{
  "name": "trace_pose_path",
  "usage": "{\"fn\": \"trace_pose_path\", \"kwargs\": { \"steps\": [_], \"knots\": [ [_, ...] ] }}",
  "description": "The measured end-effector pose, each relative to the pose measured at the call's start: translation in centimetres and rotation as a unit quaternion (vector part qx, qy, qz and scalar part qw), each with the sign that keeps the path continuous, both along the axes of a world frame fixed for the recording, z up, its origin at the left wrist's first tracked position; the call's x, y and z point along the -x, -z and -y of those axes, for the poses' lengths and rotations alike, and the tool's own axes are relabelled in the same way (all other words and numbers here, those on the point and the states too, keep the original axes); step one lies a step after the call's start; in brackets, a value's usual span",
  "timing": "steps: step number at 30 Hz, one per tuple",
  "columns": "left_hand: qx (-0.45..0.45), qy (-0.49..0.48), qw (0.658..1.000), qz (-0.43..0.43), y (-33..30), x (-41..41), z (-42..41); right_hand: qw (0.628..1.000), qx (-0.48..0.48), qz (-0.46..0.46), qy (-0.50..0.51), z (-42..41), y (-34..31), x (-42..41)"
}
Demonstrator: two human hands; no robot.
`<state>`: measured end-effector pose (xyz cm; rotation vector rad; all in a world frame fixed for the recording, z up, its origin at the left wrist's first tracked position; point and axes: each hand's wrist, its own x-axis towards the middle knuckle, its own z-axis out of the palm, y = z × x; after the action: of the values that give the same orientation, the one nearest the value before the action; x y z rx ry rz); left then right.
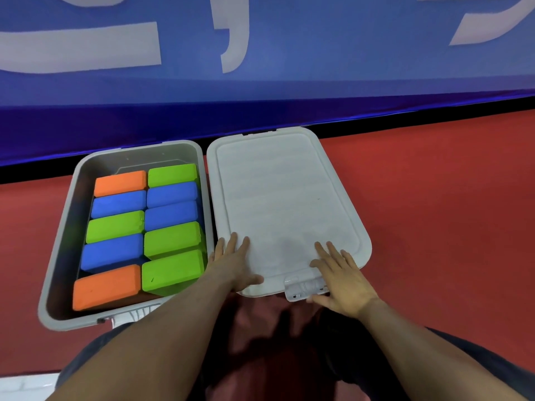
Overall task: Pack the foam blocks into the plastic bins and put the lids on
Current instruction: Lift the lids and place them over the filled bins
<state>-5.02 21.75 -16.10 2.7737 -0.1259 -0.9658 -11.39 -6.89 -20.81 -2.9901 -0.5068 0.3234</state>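
Bins: 2 on the red floor [434, 198] in front of a blue banner [289, 82], side by side and nearly touching. Right bin is covered by its white lid [283, 204]; the tub under it is hidden, so I can't confirm contents. Left bin [62, 235] is open, grey, holding 10 foam blocks [144, 227] in 2 columns of 5: 2 orange, 4 blue, 4 green, packed tight, tops below the rim as far as I can tell. Left hand [234, 264] lies flat, fingers spread, on the lid's near-left corner. Right hand [338, 279] is flat and spread on the near-right area, thumb side just beside the front latch [305, 287]. Neither hand pinches anything; both look like they're pressing down. Step in hand, my read: seating the lid on the right bin. Far latch is barely visible, state unclear. Next move likely calls for snapping the front latch, checking the far one, then a lid for the left bin. A pale shape at bottom left [26, 386] may be that lid, can't tell.
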Motion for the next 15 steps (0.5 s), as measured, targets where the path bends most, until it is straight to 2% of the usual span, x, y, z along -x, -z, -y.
{"fn": "trace_pose_path", "kwargs": {
  "steps": [3,5,15],
  "knots": [
    [0.001,0.001,1.0,-0.001,0.0,0.0,-0.1,0.986,-0.136,-0.033,0.091,-0.1,-1.8,-0.9],
    [0.0,0.001,1.0,-0.002,0.1,0.0,-0.1,0.976,-0.173,-0.055,0.121,-0.2,-2.0,-1.4],
    [0.002,-0.009,1.0,0.0,0.4,-0.2,0.0,0.963,-0.214,-0.064,0.148,-0.3,-1.4,-1.6]
  ]
}}
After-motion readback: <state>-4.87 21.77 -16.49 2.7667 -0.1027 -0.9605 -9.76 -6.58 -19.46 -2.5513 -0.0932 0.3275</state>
